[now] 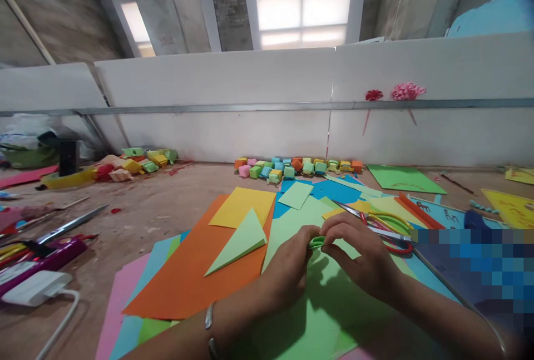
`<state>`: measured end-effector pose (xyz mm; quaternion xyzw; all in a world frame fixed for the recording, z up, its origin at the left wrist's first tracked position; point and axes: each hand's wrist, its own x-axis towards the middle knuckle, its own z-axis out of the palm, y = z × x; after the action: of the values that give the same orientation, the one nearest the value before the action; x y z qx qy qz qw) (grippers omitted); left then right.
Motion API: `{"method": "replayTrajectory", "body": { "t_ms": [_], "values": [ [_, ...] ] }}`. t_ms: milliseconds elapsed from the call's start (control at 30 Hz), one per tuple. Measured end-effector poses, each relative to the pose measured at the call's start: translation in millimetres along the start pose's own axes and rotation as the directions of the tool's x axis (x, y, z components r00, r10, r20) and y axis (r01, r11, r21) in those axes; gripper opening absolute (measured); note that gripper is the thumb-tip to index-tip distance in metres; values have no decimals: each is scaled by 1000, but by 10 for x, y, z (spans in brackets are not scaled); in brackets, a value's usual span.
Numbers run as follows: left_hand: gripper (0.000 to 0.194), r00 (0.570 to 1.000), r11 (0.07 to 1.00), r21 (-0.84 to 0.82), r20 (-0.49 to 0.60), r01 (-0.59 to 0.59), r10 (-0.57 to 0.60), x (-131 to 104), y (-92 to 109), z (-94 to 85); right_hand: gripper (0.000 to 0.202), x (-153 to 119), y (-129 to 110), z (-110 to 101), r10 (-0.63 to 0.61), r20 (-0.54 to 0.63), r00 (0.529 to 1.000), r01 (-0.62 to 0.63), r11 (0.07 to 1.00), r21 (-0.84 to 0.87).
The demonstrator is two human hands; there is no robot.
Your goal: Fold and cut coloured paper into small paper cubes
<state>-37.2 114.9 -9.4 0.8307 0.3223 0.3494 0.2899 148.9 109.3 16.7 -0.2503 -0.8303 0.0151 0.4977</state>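
Between my two hands is a small folded piece of green paper [317, 242], pinched from both sides above the coloured sheets. My left hand [292, 260], with a silver bangle on its wrist, grips the paper's left end. The fingertips of my right hand [359, 246] close on its right end. Under both hands lies a large light green sheet [287, 318]. Scissors with red handles [398, 248] and a yellow-handled pair [387, 218] lie just beyond my right hand. A folded pale green triangle [240, 246] rests on orange paper [183, 287] to the left.
Several small folded paper cubes [287, 169] line the back by a white partition [217, 134]. More folded pieces [152, 161] lie at the back left. A white charger [37, 287] and a purple power strip [54, 257] sit at the left. Paper flowers [406, 92] hang on the partition.
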Motion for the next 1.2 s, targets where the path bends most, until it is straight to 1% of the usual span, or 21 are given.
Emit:
{"method": "replayTrajectory", "body": {
  "t_ms": [100, 167, 267, 367, 400, 467, 567, 633, 700, 767, 833, 867, 933, 1033, 1133, 1200],
  "values": [
    [31, 1000, 1000, -3, 13, 18, -18, -6, 12, 1, 12, 7, 8, -16, 89, 56, 995, -93, 992, 81],
    [28, 999, 999, -8, 19, 36, -36, -5, 22, 5, 10, 12, 10, -25, 125, 88, 988, -133, 987, 92],
    [19, 998, 998, -4, 8, 68, -68, 17, 28, 8, 10, 33, 15, -45, 130, 110, 985, -136, 990, 44],
    [7, 996, 996, -5, -27, 88, -88, 58, 13, 0, 12, 69, 35, -83, 193, 111, 975, -193, 981, -8],
    [9, 994, 995, -15, -37, 98, -99, 72, 5, -6, 12, 79, 46, -96, 231, 107, 967, -230, 973, -16],
    [19, 989, 990, -47, -52, 133, -135, 93, -11, -17, 13, 87, 74, -113, 312, 93, 945, -313, 950, -9],
    [33, 983, 984, -74, -74, 165, -170, 100, -18, -22, 15, 54, 117, -95, 454, 57, 889, -457, 887, 61],
    [39, 983, 983, -85, -75, 161, -167, 93, -7, -16, 17, 15, 135, -61, 515, 32, 857, -515, 848, 123],
    [40, 984, 981, -108, -61, 159, -166, 83, 9, -7, 18, -18, 135, -26, 526, 1, 851, -519, 839, 166],
    [40, 983, 979, -114, -53, 166, -173, 79, 21, 2, 17, -35, 117, -3, 508, -51, 860, -490, 849, 196],
    [39, 983, 982, -89, -56, 167, -173, 78, 23, 8, 10, -35, 92, 1, 505, -90, 859, -473, 848, 240],
    [38, 984, 984, -73, -57, 162, -167, 78, 23, 9, 11, -29, 81, -6, 512, -91, 854, -476, 839, 263],
    [36, 986, 988, -52, -63, 149, -152, 75, 23, 8, 18, -12, 65, -33, 532, -45, 846, -499, 818, 285],
    [32, 990, 992, -34, -77, 120, -122, 61, 37, 4, 21, 18, 61, -85, 527, 44, 849, -523, 827, 206],
    [28, 993, 997, -4, -83, 81, -82, 48, 48, 3, 18, 39, 58, -111, 464, 57, 884, -467, 877, 111],
    [28, 994, 998, 33, -89, 62, -59, 44, 44, 6, 13, 45, 50, -112, 424, 46, 905, -426, 900, 93]
  ]
}}
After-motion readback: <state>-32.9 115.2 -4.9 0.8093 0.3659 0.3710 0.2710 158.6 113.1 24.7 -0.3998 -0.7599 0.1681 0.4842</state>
